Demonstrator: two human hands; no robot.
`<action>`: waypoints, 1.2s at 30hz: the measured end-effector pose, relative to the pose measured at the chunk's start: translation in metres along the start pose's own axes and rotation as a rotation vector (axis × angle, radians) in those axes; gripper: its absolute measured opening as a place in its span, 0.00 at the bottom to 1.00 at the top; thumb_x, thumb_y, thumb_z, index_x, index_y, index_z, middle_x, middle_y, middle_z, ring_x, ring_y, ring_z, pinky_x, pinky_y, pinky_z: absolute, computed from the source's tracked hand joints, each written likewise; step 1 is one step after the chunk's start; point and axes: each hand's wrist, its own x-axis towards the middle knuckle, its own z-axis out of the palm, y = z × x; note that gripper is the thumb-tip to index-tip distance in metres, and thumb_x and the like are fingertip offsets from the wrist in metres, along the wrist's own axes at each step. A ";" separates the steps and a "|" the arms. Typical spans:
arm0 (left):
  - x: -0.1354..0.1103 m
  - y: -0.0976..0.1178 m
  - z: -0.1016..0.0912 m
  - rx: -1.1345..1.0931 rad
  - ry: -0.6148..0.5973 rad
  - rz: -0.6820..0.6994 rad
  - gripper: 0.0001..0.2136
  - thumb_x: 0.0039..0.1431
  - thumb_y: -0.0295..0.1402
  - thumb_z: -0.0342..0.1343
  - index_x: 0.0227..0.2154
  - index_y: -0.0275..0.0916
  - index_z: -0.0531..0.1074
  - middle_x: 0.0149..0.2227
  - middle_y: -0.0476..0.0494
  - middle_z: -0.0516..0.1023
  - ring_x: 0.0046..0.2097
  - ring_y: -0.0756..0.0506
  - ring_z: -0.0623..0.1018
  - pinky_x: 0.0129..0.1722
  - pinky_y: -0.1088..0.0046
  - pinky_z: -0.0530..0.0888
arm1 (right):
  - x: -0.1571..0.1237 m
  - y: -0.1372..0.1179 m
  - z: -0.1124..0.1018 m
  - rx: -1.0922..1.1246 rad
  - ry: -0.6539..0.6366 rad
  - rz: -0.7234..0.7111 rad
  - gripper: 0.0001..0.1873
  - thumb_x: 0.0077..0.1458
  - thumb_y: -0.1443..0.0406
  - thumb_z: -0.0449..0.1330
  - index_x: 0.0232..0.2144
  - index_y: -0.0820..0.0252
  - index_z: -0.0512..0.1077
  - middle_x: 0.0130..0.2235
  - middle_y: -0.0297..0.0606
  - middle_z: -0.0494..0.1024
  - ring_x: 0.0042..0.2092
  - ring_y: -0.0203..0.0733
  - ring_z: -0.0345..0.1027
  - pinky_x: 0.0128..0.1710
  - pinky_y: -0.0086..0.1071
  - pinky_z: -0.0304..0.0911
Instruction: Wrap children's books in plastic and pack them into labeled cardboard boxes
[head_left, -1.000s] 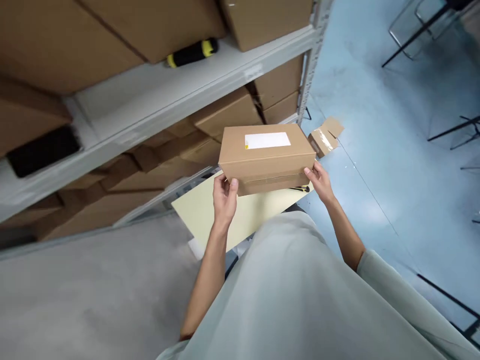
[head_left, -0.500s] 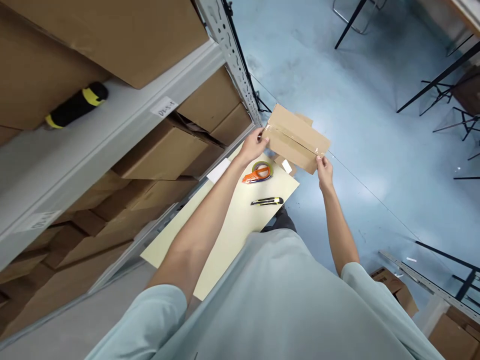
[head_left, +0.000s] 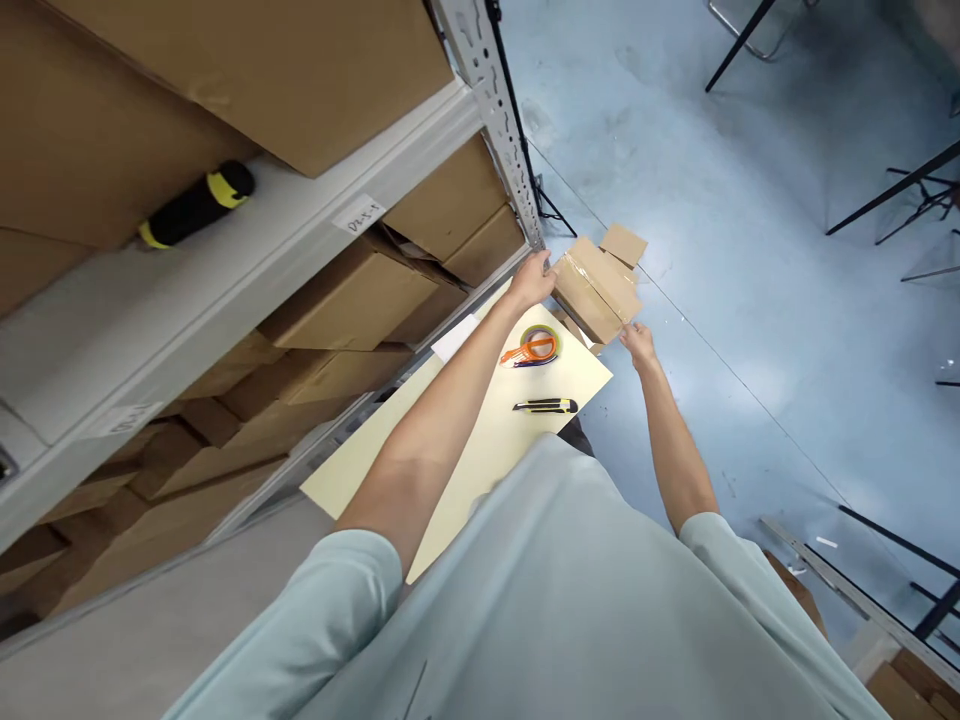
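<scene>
Head view, tilted down along a storage rack. Far left: shelf [head_left: 225,270] carrying a black-and-yellow tool [head_left: 196,206], with big brown cartons [head_left: 352,300] stacked above and below.

Toward the middle, lower down: cream table [head_left: 487,450] with a white label [head_left: 455,337] at its rack-side edge. Near its far end, an orange tape dispenser [head_left: 534,347] and a yellow-black utility knife [head_left: 545,406].

Just past that far end, out over the blue floor [head_left: 750,250]: taped box [head_left: 596,285], held between both grips. Left grip [head_left: 534,280] wrapped on the box's rack-side end, close by the rack's upright post [head_left: 508,140]. Right grip [head_left: 637,342] pinching the near right corner from below, fingers narrow.

Long axis of the box running from one grip to the other, sloping down to the right in the picture, tape seam along it. Neither grip nearer; each at an opposite end.

Hard to make out whether the box rests on anything or hangs free. Loose flap [head_left: 624,243] behind it, part of this box or of another: cannot tell. Underside and far face hidden, left fingertips too.

Further right: thin black furniture legs [head_left: 885,192], cut off by the frame.
</scene>
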 end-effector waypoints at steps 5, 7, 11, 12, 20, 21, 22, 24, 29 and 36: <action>-0.112 0.017 -0.039 -0.058 0.174 -0.031 0.10 0.68 0.39 0.66 0.46 0.40 0.85 0.55 0.35 0.86 0.62 0.33 0.82 0.67 0.50 0.77 | -0.014 -0.016 -0.002 0.039 0.065 0.119 0.25 0.57 0.48 0.70 0.49 0.58 0.76 0.47 0.46 0.85 0.57 0.50 0.82 0.69 0.53 0.75; -0.170 0.014 -0.057 -0.094 0.268 -0.103 0.12 0.68 0.44 0.67 0.43 0.41 0.84 0.52 0.36 0.87 0.59 0.35 0.84 0.65 0.53 0.79 | -0.025 -0.024 -0.001 0.048 0.011 0.079 0.27 0.56 0.46 0.72 0.48 0.57 0.78 0.48 0.46 0.85 0.56 0.51 0.83 0.69 0.55 0.75; -0.282 -0.009 -0.088 -0.163 0.484 -0.281 0.18 0.64 0.53 0.69 0.39 0.42 0.84 0.49 0.36 0.89 0.56 0.34 0.86 0.63 0.52 0.81 | -0.045 -0.043 0.018 0.045 -0.114 0.001 0.31 0.52 0.41 0.74 0.47 0.56 0.79 0.52 0.50 0.87 0.56 0.55 0.85 0.70 0.58 0.75; -0.308 -0.017 -0.094 -0.171 0.548 -0.329 0.19 0.62 0.55 0.69 0.39 0.43 0.84 0.48 0.36 0.89 0.55 0.34 0.86 0.63 0.51 0.81 | -0.049 -0.048 0.027 0.038 -0.141 -0.010 0.32 0.52 0.40 0.75 0.47 0.56 0.79 0.52 0.50 0.87 0.55 0.55 0.86 0.70 0.59 0.75; -0.478 -0.037 -0.094 -0.344 0.970 -0.533 0.14 0.56 0.50 0.69 0.33 0.46 0.84 0.49 0.36 0.90 0.58 0.32 0.86 0.68 0.45 0.79 | -0.110 -0.081 0.128 -0.145 -0.534 -0.166 0.27 0.61 0.39 0.71 0.50 0.50 0.83 0.52 0.47 0.89 0.54 0.58 0.87 0.67 0.64 0.77; -0.494 -0.036 -0.091 -0.362 1.019 -0.533 0.14 0.56 0.50 0.68 0.33 0.45 0.84 0.49 0.36 0.90 0.58 0.32 0.86 0.68 0.45 0.79 | -0.121 -0.081 0.142 -0.173 -0.595 -0.179 0.27 0.61 0.39 0.71 0.50 0.50 0.83 0.53 0.47 0.89 0.54 0.58 0.87 0.67 0.64 0.78; -0.508 -0.034 -0.089 -0.377 1.069 -0.530 0.14 0.57 0.50 0.68 0.32 0.45 0.83 0.49 0.36 0.90 0.58 0.32 0.86 0.67 0.46 0.79 | -0.132 -0.080 0.155 -0.200 -0.654 -0.190 0.27 0.61 0.39 0.71 0.50 0.49 0.84 0.53 0.48 0.89 0.54 0.59 0.87 0.66 0.65 0.79; -0.536 -0.031 -0.084 -0.417 1.159 -0.518 0.14 0.58 0.50 0.68 0.32 0.45 0.83 0.50 0.36 0.90 0.58 0.33 0.86 0.67 0.47 0.79 | -0.159 -0.077 0.181 -0.256 -0.769 -0.208 0.26 0.60 0.39 0.71 0.48 0.48 0.84 0.52 0.48 0.89 0.53 0.59 0.87 0.64 0.65 0.80; -0.598 -0.030 -0.073 -0.585 1.375 -0.424 0.14 0.56 0.49 0.71 0.32 0.44 0.83 0.50 0.37 0.90 0.59 0.33 0.85 0.63 0.50 0.80 | -0.243 -0.069 0.231 -0.400 -1.051 -0.264 0.29 0.62 0.38 0.70 0.50 0.52 0.83 0.53 0.49 0.89 0.52 0.57 0.87 0.62 0.61 0.80; -0.697 -0.044 -0.054 -0.679 1.616 -0.260 0.14 0.58 0.49 0.72 0.31 0.43 0.85 0.47 0.38 0.91 0.51 0.36 0.87 0.56 0.55 0.83 | -0.388 -0.046 0.286 -0.539 -1.364 -0.353 0.30 0.62 0.37 0.71 0.50 0.54 0.83 0.53 0.49 0.89 0.52 0.56 0.87 0.60 0.57 0.81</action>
